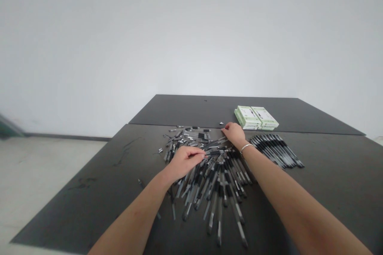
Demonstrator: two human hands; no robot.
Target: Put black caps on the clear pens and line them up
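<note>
A big heap of clear pens with black grips [220,183] lies spread over the dark table. Over its left side my left hand [185,160] is closed in a pinch at the end of a pen [214,152], which points to the right. My right hand [235,133] is at the far right edge of the heap. Its thumb and fingertips are pressed together, and whatever is between them is too small to make out. Beyond it lies a small shiny piece [221,123].
A neat row of pens [277,150] lies to the right of the heap. Behind it are stacked green and white boxes [255,118] on the far table [191,109]. A few loose pens and small shiny bits [160,150] lie at the left.
</note>
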